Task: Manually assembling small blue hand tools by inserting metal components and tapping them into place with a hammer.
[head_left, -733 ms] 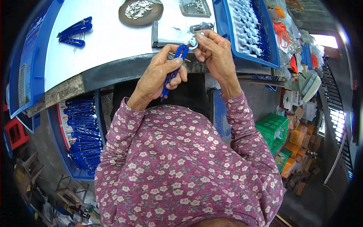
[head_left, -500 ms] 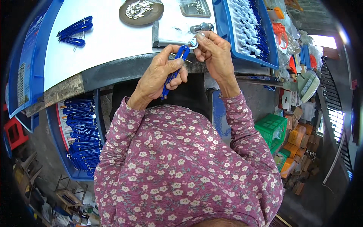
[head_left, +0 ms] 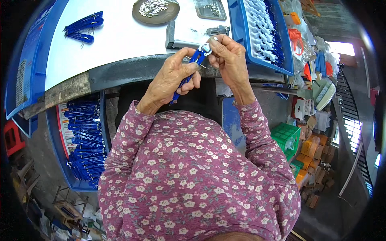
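Note:
My left hand is closed around a slender blue slotted part, held tilted with its upper end toward the table. A thin metal pin sticks out sideways from it near my fingers. At that upper end sits a small white and grey rounded piece, touching the blue part. The thumb and fingers of my right hand pinch this piece from the right. Whether the two are fastened together cannot be made out. Both hands are just over the table's near edge, in front of a grey metal block.
Similar blue parts lie on the white tabletop. Behind are a brown dish of small metal pieces and a clear tray. Blue trays flank me: one right with white-topped parts, one lower left full of blue parts.
The white and grey piece has turned and now lies over the blue part's upper end. My right hand has shifted slightly. The whole view has moved a little.

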Tool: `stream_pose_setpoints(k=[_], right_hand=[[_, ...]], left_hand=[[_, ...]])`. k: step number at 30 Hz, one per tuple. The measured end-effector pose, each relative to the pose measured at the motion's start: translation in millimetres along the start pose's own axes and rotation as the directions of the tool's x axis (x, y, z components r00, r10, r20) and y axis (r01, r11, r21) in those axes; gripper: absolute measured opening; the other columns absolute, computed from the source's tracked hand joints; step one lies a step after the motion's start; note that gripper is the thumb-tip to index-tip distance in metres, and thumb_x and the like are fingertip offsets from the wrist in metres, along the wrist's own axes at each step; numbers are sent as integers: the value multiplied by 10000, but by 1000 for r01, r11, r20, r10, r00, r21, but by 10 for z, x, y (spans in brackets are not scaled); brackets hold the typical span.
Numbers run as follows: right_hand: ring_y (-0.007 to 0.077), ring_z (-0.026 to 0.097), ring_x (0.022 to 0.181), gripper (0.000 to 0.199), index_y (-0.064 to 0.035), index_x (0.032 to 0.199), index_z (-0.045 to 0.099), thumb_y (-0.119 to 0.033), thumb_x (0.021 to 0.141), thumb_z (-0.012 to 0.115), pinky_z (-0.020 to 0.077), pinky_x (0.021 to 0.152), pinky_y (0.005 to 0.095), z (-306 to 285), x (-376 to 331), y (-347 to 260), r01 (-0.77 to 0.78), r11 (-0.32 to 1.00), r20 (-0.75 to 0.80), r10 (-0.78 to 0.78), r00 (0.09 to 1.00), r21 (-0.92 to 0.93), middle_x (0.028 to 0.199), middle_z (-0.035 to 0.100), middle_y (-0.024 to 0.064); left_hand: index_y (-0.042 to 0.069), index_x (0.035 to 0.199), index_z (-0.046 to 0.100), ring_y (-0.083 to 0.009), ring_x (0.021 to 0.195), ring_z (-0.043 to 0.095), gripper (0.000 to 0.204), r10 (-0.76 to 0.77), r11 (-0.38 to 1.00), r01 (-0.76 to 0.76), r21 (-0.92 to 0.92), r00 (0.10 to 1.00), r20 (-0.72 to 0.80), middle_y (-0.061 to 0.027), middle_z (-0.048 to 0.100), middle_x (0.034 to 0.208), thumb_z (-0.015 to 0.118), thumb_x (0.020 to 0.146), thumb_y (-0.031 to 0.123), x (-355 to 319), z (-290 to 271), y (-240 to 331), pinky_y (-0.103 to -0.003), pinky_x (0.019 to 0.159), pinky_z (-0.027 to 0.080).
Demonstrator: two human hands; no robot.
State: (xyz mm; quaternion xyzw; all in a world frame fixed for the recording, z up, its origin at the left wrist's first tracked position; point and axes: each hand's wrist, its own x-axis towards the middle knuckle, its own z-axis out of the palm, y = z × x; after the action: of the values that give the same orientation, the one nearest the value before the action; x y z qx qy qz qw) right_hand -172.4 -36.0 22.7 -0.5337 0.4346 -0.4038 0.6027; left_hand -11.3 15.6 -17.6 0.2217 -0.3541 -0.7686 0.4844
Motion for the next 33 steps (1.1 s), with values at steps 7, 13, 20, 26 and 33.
stream_pose_setpoints(k=[7,13,20,26,33], right_hand=[[31,482,522,170,3,891,571,-165,864,563,352,436,141,53,-13,-31,65,997,11,-65,998,-36,676,539,-6],[40,484,520,175,13,894,571,-159,858,570,355,442,150,114,-4,-77,82,995,5,-82,997,-64,673,534,-4],[58,508,542,202,23,930,561,-167,863,563,381,456,164,132,55,-97,90,995,44,-88,995,-52,698,542,11],[78,533,585,281,52,955,548,-219,893,508,411,475,177,158,54,-224,45,999,39,-44,998,-29,765,585,74],[77,537,597,230,43,940,565,-170,882,498,424,498,177,108,127,-442,41,942,98,-9,995,-333,783,596,78]], left_hand=[[9,1049,430,-25,417,412,261,36,998,-35,54,999,-27,-62,543,611,479,906,222,-43,25,21,-132,359,307],[11,1052,446,-24,419,413,257,90,992,-85,93,994,-54,-64,545,610,484,904,217,-57,28,41,-135,358,301],[-9,1123,428,-23,411,401,331,116,985,-106,138,991,-66,-56,554,619,498,899,224,-44,-27,74,-138,348,279],[-8,1129,421,-22,415,394,346,208,970,-193,144,974,-92,-62,558,631,504,896,234,-28,-52,166,-136,353,276],[-1,1109,427,-19,421,398,318,285,954,-263,146,945,-158,-60,557,630,500,898,226,-33,-194,288,-137,366,286]])
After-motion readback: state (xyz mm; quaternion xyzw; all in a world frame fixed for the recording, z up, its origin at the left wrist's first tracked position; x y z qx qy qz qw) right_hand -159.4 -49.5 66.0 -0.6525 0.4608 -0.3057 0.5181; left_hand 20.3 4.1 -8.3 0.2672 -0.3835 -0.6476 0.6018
